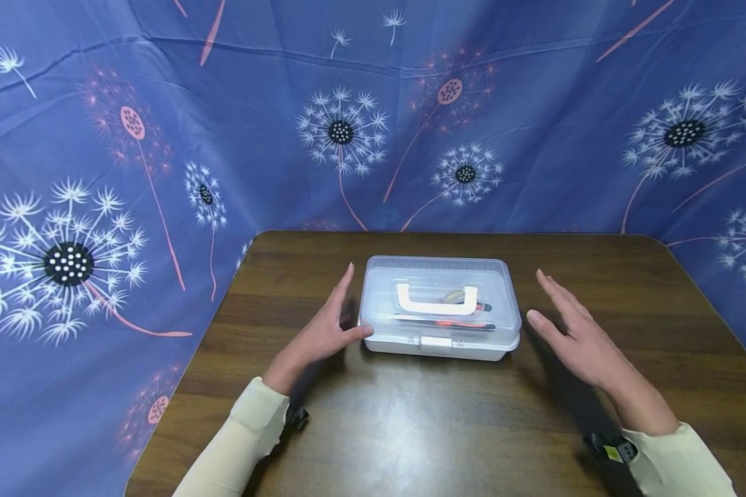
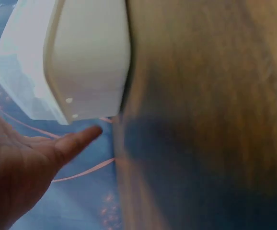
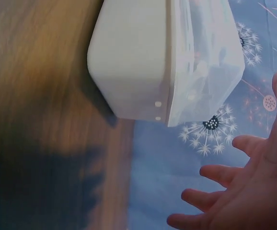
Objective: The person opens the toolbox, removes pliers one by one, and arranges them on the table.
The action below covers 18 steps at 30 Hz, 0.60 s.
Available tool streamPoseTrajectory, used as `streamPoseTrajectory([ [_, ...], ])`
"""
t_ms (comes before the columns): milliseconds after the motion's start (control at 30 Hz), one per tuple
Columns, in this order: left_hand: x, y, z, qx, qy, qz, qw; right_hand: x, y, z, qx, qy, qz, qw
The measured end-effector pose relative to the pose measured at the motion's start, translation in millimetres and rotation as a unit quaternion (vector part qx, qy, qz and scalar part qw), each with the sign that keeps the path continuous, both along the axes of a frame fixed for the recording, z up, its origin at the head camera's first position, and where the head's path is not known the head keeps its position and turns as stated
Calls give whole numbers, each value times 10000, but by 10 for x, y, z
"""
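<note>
A white plastic box (image 1: 385, 347) with a clear lid and a white carrying handle (image 1: 438, 305) stands on the table, its front latch (image 1: 436, 342) down. Through the lid a red-and-black slim tool (image 1: 463, 324) and some smaller items show, their kind unclear. My left hand (image 1: 323, 331) is at the box's left side, fingers straight, the thumb tip by the front left corner; whether it touches cannot be told. To the right of the box, my right hand (image 1: 575, 338) is held apart from it with fingers extended. Both wrist views show the box's white end wall (image 2: 90, 57).
The brown wooden table (image 1: 410, 421) has its back edge close behind the box. A blue cloth (image 1: 373, 200) with dandelion prints hangs behind and to the sides. Small dark devices are strapped at both wrists.
</note>
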<state>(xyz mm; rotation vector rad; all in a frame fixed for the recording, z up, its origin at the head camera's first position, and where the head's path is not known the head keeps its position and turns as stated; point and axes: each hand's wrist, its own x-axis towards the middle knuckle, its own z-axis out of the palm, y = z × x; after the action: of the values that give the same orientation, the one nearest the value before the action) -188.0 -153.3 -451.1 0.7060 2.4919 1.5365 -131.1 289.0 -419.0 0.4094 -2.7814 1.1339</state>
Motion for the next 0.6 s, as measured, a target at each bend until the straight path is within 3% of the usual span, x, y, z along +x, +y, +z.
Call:
streamPoseTrajectory([
  [133, -7, 70, -71, 323, -305, -84, 9990, 39, -28, -28, -557, -117, 169, 9982],
  [333, 5, 133, -95, 374, -224, -66, 9990, 71, -9, -64, -1212, -570, 542, 9895],
  [467, 15, 149, -83, 224, -117, -3, 9997, 116, 40, -70, -1809, -1128, 850, 9733],
  [600, 11, 152, -98, 160, -60, -6, 9999, 193, 102, -100, -2431, -1397, 1180, 9526],
])
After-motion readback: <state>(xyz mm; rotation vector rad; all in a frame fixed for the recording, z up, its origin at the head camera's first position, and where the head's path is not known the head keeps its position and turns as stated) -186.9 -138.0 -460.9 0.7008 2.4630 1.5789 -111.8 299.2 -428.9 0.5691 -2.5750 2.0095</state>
